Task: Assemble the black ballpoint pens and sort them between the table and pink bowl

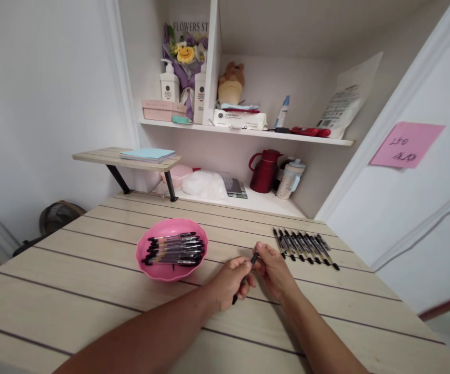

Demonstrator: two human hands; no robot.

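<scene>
Both my hands meet over the middle of the wooden table (pixel 92 296). My left hand (pixel 230 283) is closed around the barrel of a black pen (pixel 244 279), which tilts up to the right. My right hand (pixel 274 270) pinches the pen's upper end, at its cap. To the left, a pink bowl (pixel 147 262) holds several black pens (pixel 174 248) lying sideways. To the right, a row of several more black pens (pixel 305 246) lies side by side on the table.
A wall niche behind the table holds a red jug (pixel 264 171), a cup (pixel 290 179), bottles and boxes. A small raised shelf (pixel 104 157) carries blue paper (pixel 147 154). A pink sticky note (pixel 406 144) hangs on the white door at right.
</scene>
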